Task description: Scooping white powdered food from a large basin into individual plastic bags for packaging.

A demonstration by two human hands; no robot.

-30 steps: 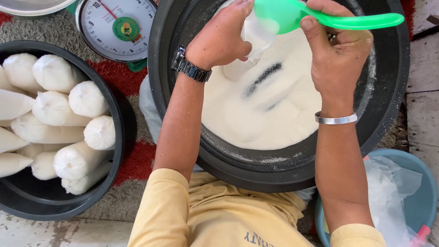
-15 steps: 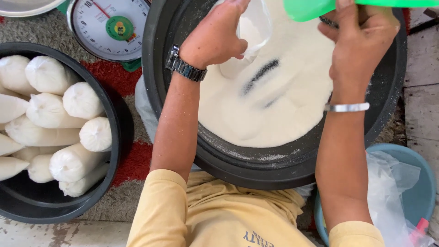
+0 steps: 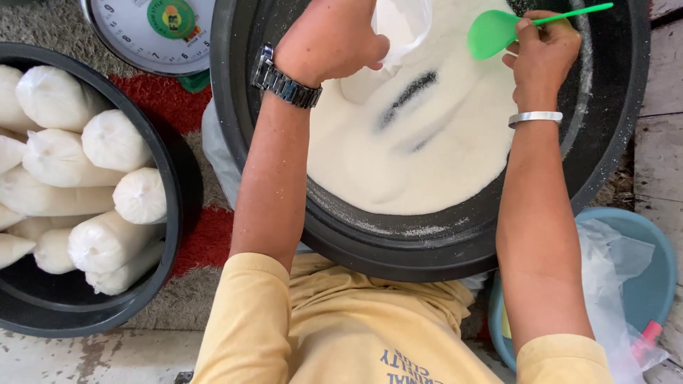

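A large black tub (image 3: 398, 249) in front of me holds white granular powder (image 3: 420, 149). My left hand (image 3: 331, 43), with a metal watch on the wrist, grips the mouth of a clear plastic bag (image 3: 402, 28) that hangs over the powder. My right hand (image 3: 541, 53), with a silver bangle on the wrist, holds a green plastic scoop (image 3: 498, 30) by its thin handle, just right of the bag and above the powder.
A second black tub (image 3: 153, 284) at the left holds several filled, tied white bags (image 3: 114, 142). A dial weighing scale (image 3: 153, 28) stands at the top left on a red and grey mat. A blue basin (image 3: 658, 277) with clear plastic bags sits at the lower right.
The view has shifted. The green scoop has come down from above the bag's mouth to the right of it, and my right hand has turned. My left hand still grips the bag.
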